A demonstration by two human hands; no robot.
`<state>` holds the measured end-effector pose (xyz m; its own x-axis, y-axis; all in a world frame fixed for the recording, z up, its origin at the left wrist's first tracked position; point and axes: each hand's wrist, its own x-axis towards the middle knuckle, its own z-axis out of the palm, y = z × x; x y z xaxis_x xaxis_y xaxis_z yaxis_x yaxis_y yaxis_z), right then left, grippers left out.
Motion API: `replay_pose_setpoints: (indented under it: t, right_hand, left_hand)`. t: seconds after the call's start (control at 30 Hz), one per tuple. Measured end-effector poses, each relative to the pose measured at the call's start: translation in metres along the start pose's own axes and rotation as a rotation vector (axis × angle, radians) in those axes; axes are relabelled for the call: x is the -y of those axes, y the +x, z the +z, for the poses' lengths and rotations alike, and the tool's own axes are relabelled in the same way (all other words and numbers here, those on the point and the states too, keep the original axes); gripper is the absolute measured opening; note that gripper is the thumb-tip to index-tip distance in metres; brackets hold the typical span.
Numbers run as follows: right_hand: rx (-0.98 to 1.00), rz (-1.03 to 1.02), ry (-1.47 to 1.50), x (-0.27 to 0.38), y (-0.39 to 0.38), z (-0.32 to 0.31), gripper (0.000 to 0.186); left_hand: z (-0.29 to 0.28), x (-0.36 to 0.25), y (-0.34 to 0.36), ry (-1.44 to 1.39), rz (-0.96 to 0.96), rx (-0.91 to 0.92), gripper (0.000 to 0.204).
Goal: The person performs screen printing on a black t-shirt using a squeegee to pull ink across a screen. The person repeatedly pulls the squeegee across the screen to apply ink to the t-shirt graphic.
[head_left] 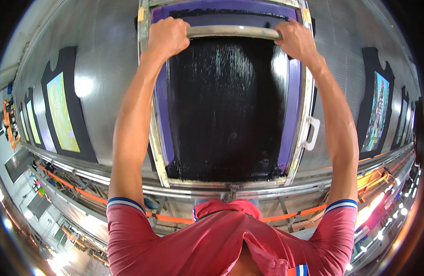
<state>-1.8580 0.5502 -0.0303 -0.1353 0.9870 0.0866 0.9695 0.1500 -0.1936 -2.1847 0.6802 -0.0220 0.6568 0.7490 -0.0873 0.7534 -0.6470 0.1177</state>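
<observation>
My left hand point(168, 37) and my right hand point(294, 39) are closed around the two ends of a long pale squeegee point(230, 31) at the far end of a screen printing frame point(162, 175). Inside the frame, black ink point(225, 110) covers most of the mesh, with purple margins point(160, 106) at the sides. A white plastic handle point(313, 133) sticks out from the frame's right side, below my right hand. The squeegee's lower edge is hidden.
Dark garments with bright prints lie on the metal table point(106, 60): yellowish prints point(62, 110) to the left, multicoloured ones point(377, 110) to the right. A metal rail point(83, 168) and orange strips point(170, 219) run along the near edge. My red-sleeved arms reach over them.
</observation>
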Motion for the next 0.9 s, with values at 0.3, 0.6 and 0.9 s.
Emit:
replay_pose_setpoints:
  t: [0.3,0.6,0.9]
  right_hand:
    - [0.043,0.008,0.105,0.121,-0.189,-0.003,0.012]
    - [0.079,0.015,0.157,0.233,-0.376,-0.003,0.022]
    - [0.207,0.072,0.162,0.275,-0.393,-0.05,0.018]
  left_hand:
    - [0.017,-0.076,-0.216,-0.14,-0.047,0.02,0.037]
    - [0.045,-0.144,-0.427,-0.227,-0.051,-0.033,0.039]
    - [0.005,-0.141,-0.452,-0.221,0.011,0.082,0.04]
